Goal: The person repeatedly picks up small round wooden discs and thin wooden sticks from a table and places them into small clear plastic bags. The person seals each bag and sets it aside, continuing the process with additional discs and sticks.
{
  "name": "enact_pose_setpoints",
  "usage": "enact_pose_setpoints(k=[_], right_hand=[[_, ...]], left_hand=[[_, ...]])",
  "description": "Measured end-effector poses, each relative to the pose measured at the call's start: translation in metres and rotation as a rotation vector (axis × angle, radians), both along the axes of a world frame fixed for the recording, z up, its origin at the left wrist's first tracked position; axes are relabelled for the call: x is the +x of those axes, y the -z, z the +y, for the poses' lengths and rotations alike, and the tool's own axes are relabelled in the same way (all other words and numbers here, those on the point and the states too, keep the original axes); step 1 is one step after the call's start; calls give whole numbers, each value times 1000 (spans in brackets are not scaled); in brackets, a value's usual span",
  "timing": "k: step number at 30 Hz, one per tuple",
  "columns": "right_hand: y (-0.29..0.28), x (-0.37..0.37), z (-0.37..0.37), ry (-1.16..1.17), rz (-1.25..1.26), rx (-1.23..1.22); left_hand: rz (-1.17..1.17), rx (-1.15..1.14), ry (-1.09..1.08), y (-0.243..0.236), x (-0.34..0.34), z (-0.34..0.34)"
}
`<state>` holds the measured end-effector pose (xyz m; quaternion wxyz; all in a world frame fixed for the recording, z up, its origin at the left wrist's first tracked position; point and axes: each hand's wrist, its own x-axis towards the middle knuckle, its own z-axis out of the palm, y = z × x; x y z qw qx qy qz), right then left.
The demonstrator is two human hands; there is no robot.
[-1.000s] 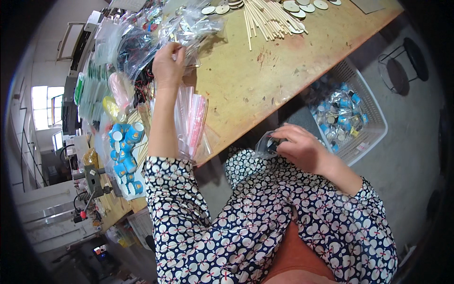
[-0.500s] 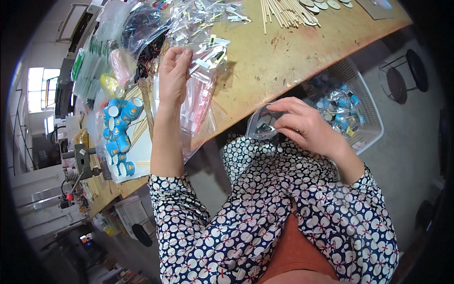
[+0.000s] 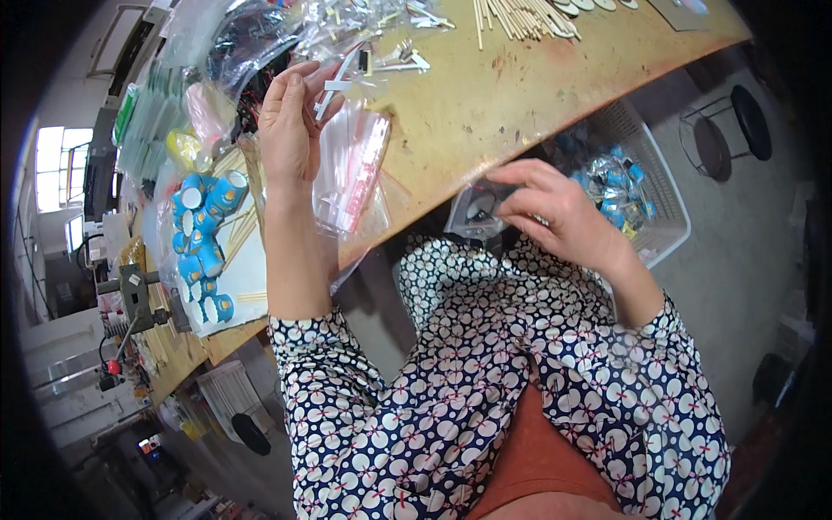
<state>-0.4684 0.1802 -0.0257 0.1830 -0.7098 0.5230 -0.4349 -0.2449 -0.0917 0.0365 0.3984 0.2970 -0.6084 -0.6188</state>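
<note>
My left hand [image 3: 290, 121] is raised over the table, its thumb and fingers closed on a small white-and-black part [image 3: 336, 85] with thin wires. Beyond it, loose parts [image 3: 403, 59] of similar look lie on the tabletop beside crumpled clear wrap. My right hand [image 3: 559, 215], held low above my lap, has its fingertips at the mouth of a clear plastic bag [image 3: 472, 217] and seems to pinch its edge. Dark small items show dimly inside that bag. Below my left hand, flat clear bags [image 3: 334, 178] with a red-printed strip lie on the table.
Blue paper cups [image 3: 206, 217] are heaped at the left, near thin wooden sticks [image 3: 247, 230]. More sticks [image 3: 524, 19] lie at the far side by round wooden discs [image 3: 598, 4]. A white basket [image 3: 672, 186] of bagged blue items stands right, below the table edge [image 3: 511, 160]. A stool [image 3: 750, 121] stands beyond.
My left hand has drawn back to the left from the loose parts, and a white-and-black part now shows clear in its fingers. My right hand stays at the bag. The whole view has shifted slightly.
</note>
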Motion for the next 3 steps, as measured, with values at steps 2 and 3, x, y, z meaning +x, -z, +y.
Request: enact_pose_setpoints(k=[2,3], right_hand=[[-3,-2,-6,-26,17,-14],[-7,-2,-9,-57,12,8]], left_hand=[[-43,32,72,-6,4,32],[-28,8,140,-6,4,49]])
